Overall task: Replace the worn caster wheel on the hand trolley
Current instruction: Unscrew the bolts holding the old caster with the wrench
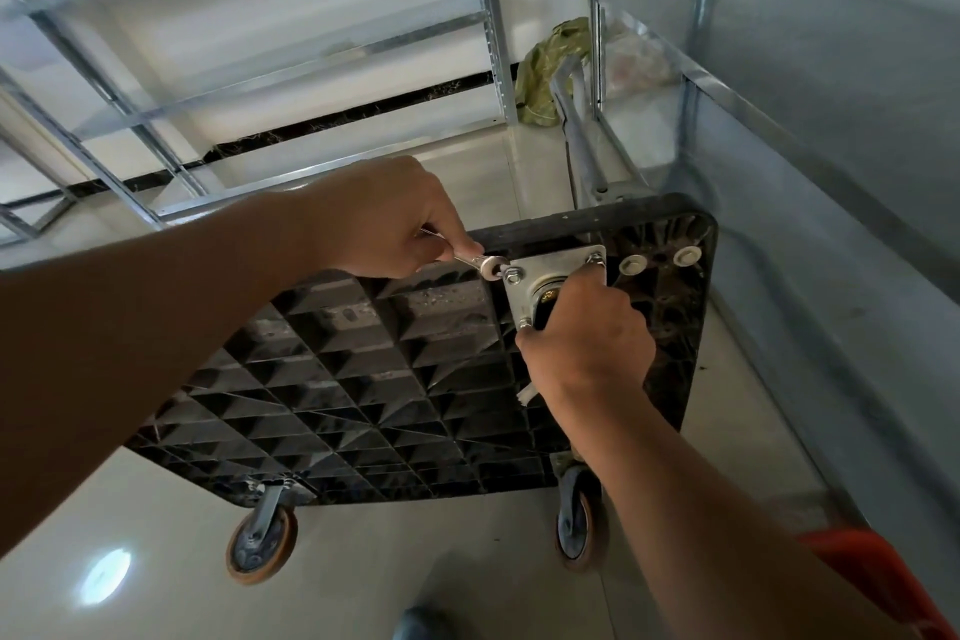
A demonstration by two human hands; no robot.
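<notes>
On the tiled floor (467,587) between metal racks, the hand trolley (415,379) is lying upside down, its black ribbed underside facing up and tilting toward the camera. At its far right corner a silver caster mounting plate (550,270) is sitting against the deck, with bolts showing at its corners. The right hand (587,338) is gripping the caster under that plate, fingers curled round it so the wheel itself is hiding from view. The left hand (384,218) is pinching a small wrench (470,261), whose ring end is sitting just beside the plate's near-left bolt (513,274). Two orange-treaded caster wheels are standing up at the near edge, one at the left (262,543) and one at the right (579,525). Beyond the trolley, its folded handle (582,140) is lying near a green bag (550,68), and shelving (779,130) is running along the right
</notes>
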